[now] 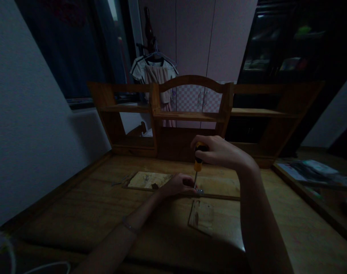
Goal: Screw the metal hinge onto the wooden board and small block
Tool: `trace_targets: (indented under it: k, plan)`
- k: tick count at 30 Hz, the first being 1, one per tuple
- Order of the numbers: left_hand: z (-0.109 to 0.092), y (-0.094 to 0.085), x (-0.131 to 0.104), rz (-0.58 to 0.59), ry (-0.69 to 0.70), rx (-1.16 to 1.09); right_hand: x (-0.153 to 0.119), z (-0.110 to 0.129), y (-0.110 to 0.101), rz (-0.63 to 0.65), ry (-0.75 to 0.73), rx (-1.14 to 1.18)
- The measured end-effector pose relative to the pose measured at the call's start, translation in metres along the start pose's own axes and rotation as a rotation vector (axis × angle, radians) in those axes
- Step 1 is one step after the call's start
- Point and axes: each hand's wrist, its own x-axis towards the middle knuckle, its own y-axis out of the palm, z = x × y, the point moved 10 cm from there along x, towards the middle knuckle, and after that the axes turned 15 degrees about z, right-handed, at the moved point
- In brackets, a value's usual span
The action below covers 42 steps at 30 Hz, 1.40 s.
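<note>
My right hand [209,150] is wrapped round the yellow and black handle of a screwdriver [198,161], which stands nearly upright with its shaft pointing down. At the shaft's tip, my left hand [181,185] pinches something too small to make out. Just right of those fingertips a small metal piece [200,191] sits at the edge of a long, thin wooden board [219,186]. The board lies flat on the wooden surface [119,213]. Nearer to me is a smaller wooden piece [203,217].
A wooden shelf unit [190,116] stands along the back. Small metal bits [119,182] lie left of the board. Papers [310,171] are beyond the raised right edge. Clothes [156,72] hang behind, and a white cable [48,266] is at the lower left.
</note>
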Motion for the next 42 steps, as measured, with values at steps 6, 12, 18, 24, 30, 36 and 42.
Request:
trace_targets:
  k: [6,12,18,24,30,36,42]
  plan:
    - [-0.005,-0.003,-0.002,-0.02,0.004,0.071,0.001,-0.007,-0.002,-0.086,0.141,-0.145]
    - [-0.006,-0.001,-0.001,0.0,0.035,0.025,0.004,-0.002,0.002,-0.052,0.074,-0.087]
    - [-0.003,-0.001,0.0,-0.005,0.03,0.036,0.004,-0.006,0.001,-0.065,0.079,-0.079]
    - [0.0,0.0,0.0,-0.014,-0.008,0.067,0.005,-0.002,0.004,-0.011,-0.009,-0.035]
    - [-0.004,-0.001,0.001,-0.006,0.016,0.074,0.005,-0.012,0.001,-0.079,0.155,-0.151]
    - [-0.006,-0.001,0.001,-0.005,0.038,0.088,0.003,-0.001,0.001,-0.08,0.053,-0.095]
    - [-0.005,-0.002,0.001,-0.016,0.031,0.104,0.004,-0.008,0.0,-0.122,0.179,-0.219]
